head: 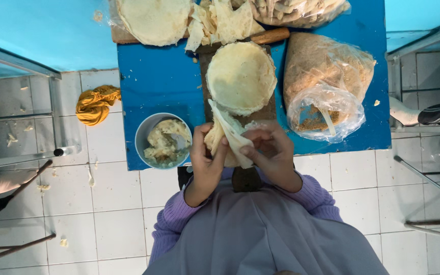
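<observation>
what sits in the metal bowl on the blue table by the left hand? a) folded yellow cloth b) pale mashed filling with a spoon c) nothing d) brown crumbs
b: the metal bowl holds pale mashed filling with a spoon, just beside the left hand on the blue table.

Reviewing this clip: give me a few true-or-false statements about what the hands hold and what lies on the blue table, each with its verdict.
1. Both the left hand and the right hand hold a thin pale wrapper sheet. True.
2. The round metal bowl is empty. False: it holds a pale, lumpy filling.
3. A stack of round wrappers lies on the dark board just beyond the hands. True.
4. The clear bag of brown crumbs lies left of the bowl. False: it lies at the right side of the blue table.
5. A yellow cloth lies on the tiled floor beside the table. True.
</observation>
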A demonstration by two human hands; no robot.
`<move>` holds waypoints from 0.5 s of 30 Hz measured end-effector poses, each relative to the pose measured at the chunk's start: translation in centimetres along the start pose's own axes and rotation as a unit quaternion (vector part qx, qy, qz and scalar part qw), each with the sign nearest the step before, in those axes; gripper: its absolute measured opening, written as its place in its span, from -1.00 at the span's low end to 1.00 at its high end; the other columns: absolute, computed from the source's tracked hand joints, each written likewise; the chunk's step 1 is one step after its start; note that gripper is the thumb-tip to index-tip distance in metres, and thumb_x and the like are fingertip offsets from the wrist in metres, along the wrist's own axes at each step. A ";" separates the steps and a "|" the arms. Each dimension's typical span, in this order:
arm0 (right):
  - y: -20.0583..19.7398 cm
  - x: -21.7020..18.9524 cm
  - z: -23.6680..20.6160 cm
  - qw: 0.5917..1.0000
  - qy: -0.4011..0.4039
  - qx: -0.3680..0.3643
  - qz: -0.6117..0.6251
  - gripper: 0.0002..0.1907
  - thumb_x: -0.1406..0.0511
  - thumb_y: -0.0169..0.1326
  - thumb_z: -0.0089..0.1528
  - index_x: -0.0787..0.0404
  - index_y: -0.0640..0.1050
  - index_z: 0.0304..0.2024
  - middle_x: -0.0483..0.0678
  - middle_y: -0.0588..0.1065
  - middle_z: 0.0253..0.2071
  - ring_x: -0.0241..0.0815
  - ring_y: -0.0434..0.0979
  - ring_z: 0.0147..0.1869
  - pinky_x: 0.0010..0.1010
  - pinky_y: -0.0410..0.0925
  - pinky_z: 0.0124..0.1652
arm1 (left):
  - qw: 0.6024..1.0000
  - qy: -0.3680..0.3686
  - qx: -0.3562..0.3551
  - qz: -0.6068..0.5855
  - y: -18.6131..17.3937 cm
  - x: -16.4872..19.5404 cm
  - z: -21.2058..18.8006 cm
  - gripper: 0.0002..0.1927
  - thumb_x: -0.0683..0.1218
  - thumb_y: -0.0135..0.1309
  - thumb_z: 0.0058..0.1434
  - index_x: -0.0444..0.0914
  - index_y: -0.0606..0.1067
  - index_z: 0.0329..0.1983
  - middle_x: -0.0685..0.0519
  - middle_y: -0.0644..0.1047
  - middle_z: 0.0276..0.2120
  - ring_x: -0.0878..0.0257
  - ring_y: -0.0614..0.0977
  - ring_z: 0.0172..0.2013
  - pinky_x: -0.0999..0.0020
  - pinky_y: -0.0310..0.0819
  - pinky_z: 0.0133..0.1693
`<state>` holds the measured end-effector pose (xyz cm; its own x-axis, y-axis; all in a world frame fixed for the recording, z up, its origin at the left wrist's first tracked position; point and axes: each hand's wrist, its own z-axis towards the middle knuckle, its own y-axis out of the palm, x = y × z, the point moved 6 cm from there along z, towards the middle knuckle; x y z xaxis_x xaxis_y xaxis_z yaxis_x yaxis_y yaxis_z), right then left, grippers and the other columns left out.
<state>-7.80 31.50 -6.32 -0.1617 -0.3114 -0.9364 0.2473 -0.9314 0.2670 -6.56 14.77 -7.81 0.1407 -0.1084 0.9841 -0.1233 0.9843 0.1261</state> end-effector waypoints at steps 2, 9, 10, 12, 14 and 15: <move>-0.8 0.9 0.2 0.997 0.074 0.005 0.020 -0.52 0.57 0.17 0.30 0.33 0.37 0.24 0.11 0.60 -0.06 -0.21 0.63 0.06 -0.41 0.51 0.04 | 1.000 0.010 0.003 -0.004 0.0 0.2 0.1 -0.72 -0.24 0.05 0.44 -0.35 0.31 0.15 0.04 0.53 -0.13 0.41 0.55 -0.12 0.52 0.47 -0.11; -0.8 1.0 0.4 0.995 0.080 0.016 0.057 -0.42 0.62 0.22 0.22 0.34 0.36 0.25 0.09 0.56 -0.13 -0.21 0.62 -0.05 -0.41 0.50 -0.08 | 1.000 -0.003 0.001 -0.020 -0.3 0.4 -0.2 -0.86 -0.26 0.02 0.49 -0.35 0.35 0.04 0.04 0.49 -0.15 0.43 0.51 -0.15 0.52 0.43 -0.12; -0.6 1.1 0.4 0.995 0.075 0.013 0.061 -0.42 0.62 0.22 0.22 0.34 0.35 0.25 0.10 0.56 -0.12 -0.20 0.62 -0.03 -0.39 0.51 -0.05 | 0.999 -0.003 -0.011 -0.048 -0.2 0.6 -0.4 -0.85 -0.26 0.01 0.48 -0.35 0.33 0.03 0.03 0.49 -0.12 0.43 0.52 -0.13 0.52 0.44 -0.11; -0.3 1.0 0.6 0.995 0.065 0.006 0.070 -0.42 0.63 0.20 0.23 0.35 0.32 0.24 0.10 0.56 -0.12 -0.17 0.63 0.00 -0.35 0.53 0.02 | 0.994 -0.005 -0.034 -0.103 -0.1 1.1 -0.8 -0.82 -0.28 0.01 0.44 -0.34 0.29 0.02 0.01 0.51 -0.05 0.42 0.55 -0.09 0.51 0.47 -0.08; 0.0 1.0 0.8 0.997 0.058 0.002 0.057 -0.45 0.63 0.17 0.25 0.36 0.31 0.24 0.12 0.57 -0.10 -0.15 0.64 0.03 -0.32 0.53 0.06 | 0.996 0.040 -0.052 -0.063 0.2 2.0 -0.9 -0.78 -0.31 0.10 0.38 -0.38 0.31 -0.01 -0.04 0.52 -0.04 0.37 0.58 -0.05 0.47 0.52 -0.04; 0.0 0.9 0.8 0.997 0.055 0.001 0.051 -0.47 0.63 0.15 0.26 0.37 0.31 0.24 0.13 0.57 -0.09 -0.14 0.64 0.04 -0.31 0.53 0.08 | 0.995 0.062 -0.060 -0.042 0.4 2.5 -0.9 -0.76 -0.33 0.14 0.35 -0.39 0.33 -0.03 -0.07 0.53 -0.03 0.35 0.60 -0.03 0.45 0.54 -0.01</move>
<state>-8.72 31.03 -6.97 -0.0290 -0.3823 -0.9236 0.2560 -0.8960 0.3629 -5.34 14.97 -5.39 0.2672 -0.1809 0.9465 0.0119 0.9828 0.1844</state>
